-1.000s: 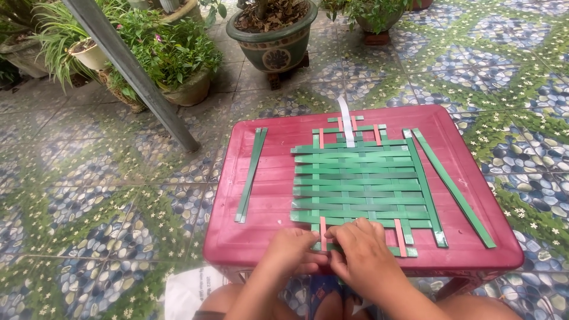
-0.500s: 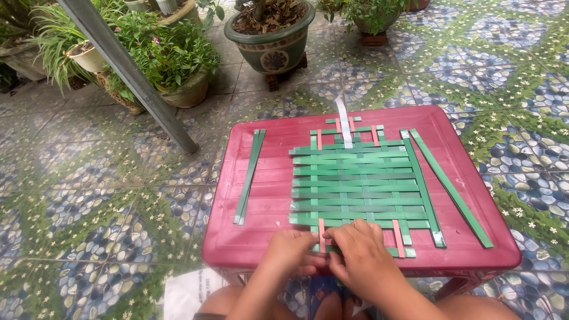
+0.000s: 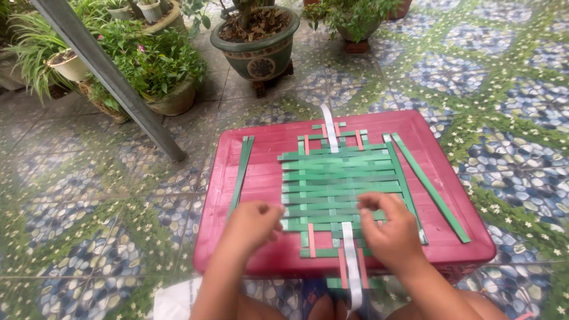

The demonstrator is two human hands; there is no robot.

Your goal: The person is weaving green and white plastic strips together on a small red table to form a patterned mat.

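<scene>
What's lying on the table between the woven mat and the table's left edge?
In the head view, loose green strips lie lengthwise on the red table, left of the woven mat. The rest is bare tabletop.

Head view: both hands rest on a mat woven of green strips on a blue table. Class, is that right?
Not quite: the table is red, not blue, as the head view shows. Both hands, left and right, do rest on the green woven mat.

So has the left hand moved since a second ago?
Yes. The left hand has moved off the table's near rim, up to the left edge of the woven green mat on the red table.
</scene>
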